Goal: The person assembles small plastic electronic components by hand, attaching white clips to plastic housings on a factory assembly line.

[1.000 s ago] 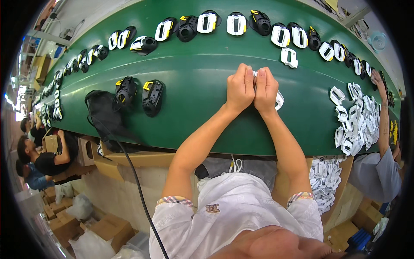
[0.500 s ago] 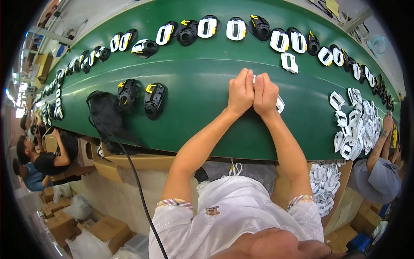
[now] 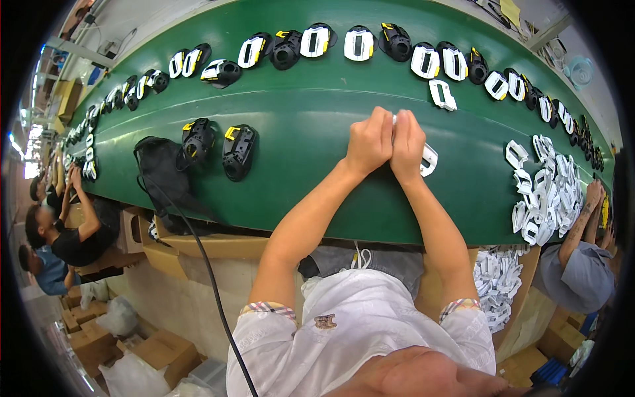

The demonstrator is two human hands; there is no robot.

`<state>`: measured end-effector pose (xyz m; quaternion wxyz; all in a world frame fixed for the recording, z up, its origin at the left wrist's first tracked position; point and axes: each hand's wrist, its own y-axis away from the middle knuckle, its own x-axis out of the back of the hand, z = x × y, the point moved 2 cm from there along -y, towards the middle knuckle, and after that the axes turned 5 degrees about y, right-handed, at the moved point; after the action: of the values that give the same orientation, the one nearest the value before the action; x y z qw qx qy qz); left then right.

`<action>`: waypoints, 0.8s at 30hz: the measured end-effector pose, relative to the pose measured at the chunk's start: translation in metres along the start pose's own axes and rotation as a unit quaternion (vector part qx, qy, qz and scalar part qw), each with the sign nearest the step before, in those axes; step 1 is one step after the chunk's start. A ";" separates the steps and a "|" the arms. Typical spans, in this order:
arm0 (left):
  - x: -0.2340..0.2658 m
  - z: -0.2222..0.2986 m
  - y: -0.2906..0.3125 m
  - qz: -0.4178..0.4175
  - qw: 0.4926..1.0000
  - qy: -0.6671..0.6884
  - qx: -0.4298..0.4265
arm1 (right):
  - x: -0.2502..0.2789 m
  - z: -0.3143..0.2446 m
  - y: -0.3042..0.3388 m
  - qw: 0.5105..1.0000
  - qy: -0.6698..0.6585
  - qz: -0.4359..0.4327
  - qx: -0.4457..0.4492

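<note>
My left hand (image 3: 369, 140) and my right hand (image 3: 408, 144) are held together above the green table, fingers closed and thumbs side by side. A sliver of white shows between them; what they grip is mostly hidden. Beside my right wrist lies a white plastic frame (image 3: 430, 159), partly covered by that hand. Another white frame (image 3: 442, 95) lies farther off, just beyond my right hand. To the left, two black plastic shells with yellow clips, one shell (image 3: 198, 140) and another shell (image 3: 238, 152), rest on the table.
A black bag (image 3: 162, 173) with a cable lies left on the green table (image 3: 297, 192). White frames are heaped (image 3: 549, 192) at right. Along the back runs a row of black shells, many with white frames (image 3: 359, 44). Other people work at both sides; a box of white parts (image 3: 497, 284) stands below.
My closed hands have shifted and turned slightly against each other. The back row of shells has slid a little to the left. At far left, a person's arms have risen toward the table.
</note>
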<state>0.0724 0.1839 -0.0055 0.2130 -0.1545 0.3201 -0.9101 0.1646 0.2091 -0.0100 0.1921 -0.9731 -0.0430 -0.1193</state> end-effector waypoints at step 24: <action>0.118 -0.111 -0.134 0.131 0.898 -0.409 0.100 | 0.003 -0.008 -0.009 0.999 0.006 -0.047 -0.009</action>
<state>-0.1144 0.2780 0.0155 0.4565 -0.4474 0.1295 -0.7581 0.1642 0.2145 0.0013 0.1778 -0.9710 -0.0864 -0.1347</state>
